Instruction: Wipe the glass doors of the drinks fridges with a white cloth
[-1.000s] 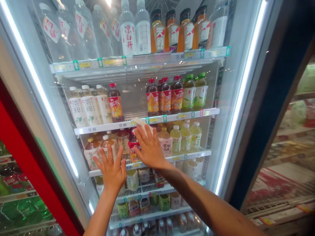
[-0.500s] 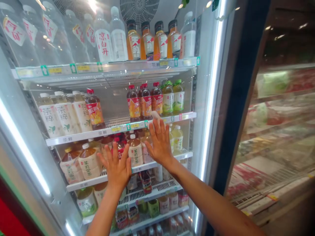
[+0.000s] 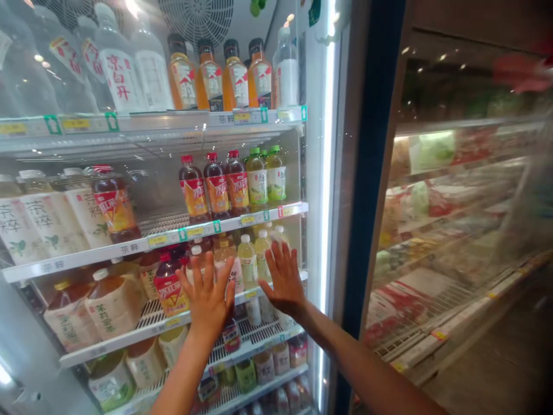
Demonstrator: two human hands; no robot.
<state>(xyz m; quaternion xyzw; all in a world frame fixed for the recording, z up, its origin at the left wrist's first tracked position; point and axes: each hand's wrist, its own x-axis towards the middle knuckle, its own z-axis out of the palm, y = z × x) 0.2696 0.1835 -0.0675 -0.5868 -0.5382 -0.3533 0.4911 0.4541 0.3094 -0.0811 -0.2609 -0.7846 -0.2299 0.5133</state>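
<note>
Fingers spread and palm turned forward, my left hand [image 3: 209, 302] is raised before the lower-middle shelf of a lit drinks fridge. Behind it are a red-labelled iced tea bottle [image 3: 170, 288] and pale-labelled tea bottles. To its right my right hand [image 3: 284, 282] is also spread, in front of pale yellow bottles [image 3: 247, 262]. Neither hand holds anything. Faint reflections suggest a clear glass door between hands and bottles; both palms appear to be at the glass, though I cannot tell how firmly they touch.
Above stand red-capped tea bottles [image 3: 216, 184], green-capped bottles [image 3: 258, 178], orange drink bottles [image 3: 231, 78] and large clear water bottles [image 3: 118, 69]. A dark blue frame [image 3: 367, 173] borders the fridge at right. Beyond it, a second chilled shelf unit holds packaged goods [image 3: 432, 153], blurred.
The view has swung right, so the fridge sits further left. My right hand is lower against the shelves, now before the yellow bottles. Both hands remain spread.
</note>
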